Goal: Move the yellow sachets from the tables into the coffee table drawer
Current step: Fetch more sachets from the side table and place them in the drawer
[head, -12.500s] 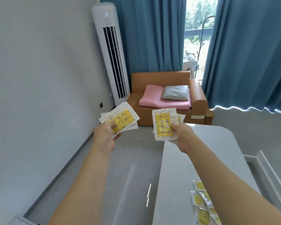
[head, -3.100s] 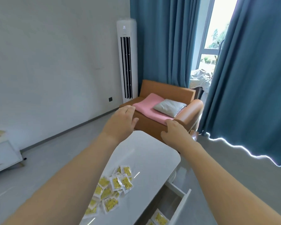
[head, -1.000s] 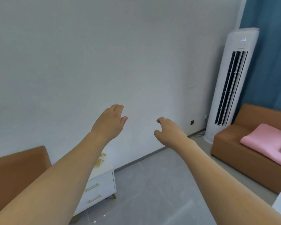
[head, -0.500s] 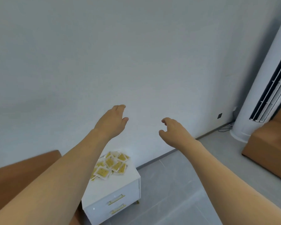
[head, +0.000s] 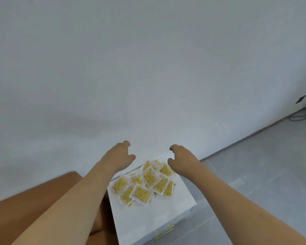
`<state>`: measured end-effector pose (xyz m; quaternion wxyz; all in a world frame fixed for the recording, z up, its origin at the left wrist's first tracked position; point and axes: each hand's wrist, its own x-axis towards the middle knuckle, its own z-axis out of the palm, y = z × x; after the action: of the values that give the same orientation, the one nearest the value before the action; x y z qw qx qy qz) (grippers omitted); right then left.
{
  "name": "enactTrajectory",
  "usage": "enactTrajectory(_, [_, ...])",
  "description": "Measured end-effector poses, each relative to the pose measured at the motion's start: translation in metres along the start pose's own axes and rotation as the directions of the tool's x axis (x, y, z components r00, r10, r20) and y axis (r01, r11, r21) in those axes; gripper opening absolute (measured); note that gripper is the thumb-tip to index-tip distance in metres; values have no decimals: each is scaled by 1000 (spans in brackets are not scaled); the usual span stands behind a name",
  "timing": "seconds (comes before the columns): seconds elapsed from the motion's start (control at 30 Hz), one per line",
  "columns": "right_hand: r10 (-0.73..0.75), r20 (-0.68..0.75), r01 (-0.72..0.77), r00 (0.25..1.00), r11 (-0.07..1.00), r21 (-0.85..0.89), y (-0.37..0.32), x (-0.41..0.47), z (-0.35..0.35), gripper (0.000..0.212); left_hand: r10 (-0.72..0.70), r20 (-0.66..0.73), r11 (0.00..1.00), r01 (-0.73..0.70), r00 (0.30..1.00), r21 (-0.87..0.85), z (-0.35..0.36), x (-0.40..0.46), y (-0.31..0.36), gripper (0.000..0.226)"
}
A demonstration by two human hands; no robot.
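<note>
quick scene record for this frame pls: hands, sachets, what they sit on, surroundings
left hand: empty, fingers loosely curled, above the far left of the pile
right hand: empty, fingers loosely curled, above the far right of the pile
yellow sachets: overlapping pile, none held
support: white side table, pile on the far half of its top; gold drawer handle on the front
left of table: brown sofa
behind: white wall
floor: grey tiles
coffee table drawer: not in view
</note>
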<state>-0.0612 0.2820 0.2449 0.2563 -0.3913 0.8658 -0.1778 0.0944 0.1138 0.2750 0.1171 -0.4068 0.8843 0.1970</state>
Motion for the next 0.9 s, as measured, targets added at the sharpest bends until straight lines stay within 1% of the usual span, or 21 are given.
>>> enactTrajectory(0.1, [74, 54, -74, 996, 997, -11, 9, 76, 59, 49, -42, 175, 998, 50, 984, -44, 70, 73, -43, 54])
enactTrajectory(0.17, [117, 90, -116, 989, 993, -20, 22, 124, 106, 48, -73, 290, 993, 96, 954, -67, 128, 116, -75, 52])
enactTrajectory(0.23, [149, 137, -146, 979, 989, -32, 38, 167, 157, 47, -125, 384, 981, 173, 915, -92, 188, 151, -103, 58])
enactTrajectory(0.3, [174, 177, -165, 969, 984, -62, 56, 203, 207, 45, -207, 428, 960, 268, 880, -86, 245, 177, -126, 72])
enactTrajectory(0.4, [229, 212, -210, 950, 972, -110, 77, 240, 271, 44, -338, 417, 919, 392, 844, -49, 315, 200, -140, 99])
enactTrajectory(0.47, [267, 215, -236, 939, 958, -161, 87, 257, 307, 50, -390, 347, 917, 393, 853, 64, 345, 207, -137, 109])
enactTrajectory(0.53, [311, 175, -272, 934, 938, -215, 93, 268, 333, 61, -378, 248, 923, 341, 892, 180, 362, 210, -132, 109])
enactTrajectory(0.6, [338, 119, -301, 934, 919, -254, 95, 275, 348, 71, -358, 201, 926, 318, 912, 203, 373, 214, -130, 105])
enactTrajectory(0.63, [348, 101, -315, 932, 916, -250, 95, 278, 353, 71, -351, 211, 930, 314, 912, 191, 376, 217, -130, 102])
enactTrajectory(0.67, [360, 102, -330, 927, 916, -228, 94, 279, 357, 67, -340, 238, 938, 309, 910, 160, 378, 218, -132, 95])
enactTrajectory(0.7, [368, 116, -343, 923, 920, -189, 92, 281, 360, 58, -329, 276, 944, 311, 903, 106, 378, 220, -135, 86])
enactTrajectory(0.77, [375, 151, -364, 915, 926, -99, 90, 282, 362, 31, -285, 388, 931, 349, 876, -104, 372, 223, -142, 71])
enactTrajectory(0.8, [376, 161, -369, 913, 927, -69, 89, 282, 360, 16, -253, 443, 891, 386, 860, -240, 366, 224, -148, 69])
enactTrajectory(0.83, [366, 165, -363, 916, 931, -46, 88, 281, 357, 6, -225, 494, 819, 437, 840, -371, 360, 224, -156, 69])
enactTrajectory(0.87, [350, 169, -351, 921, 936, -27, 87, 280, 353, 6, -210, 531, 712, 500, 821, -492, 353, 224, -165, 68])
enactTrajectory(0.9, [336, 180, -340, 925, 940, -8, 87, 279, 350, 9, -206, 545, 577, 550, 813, -604, 347, 223, -175, 65])
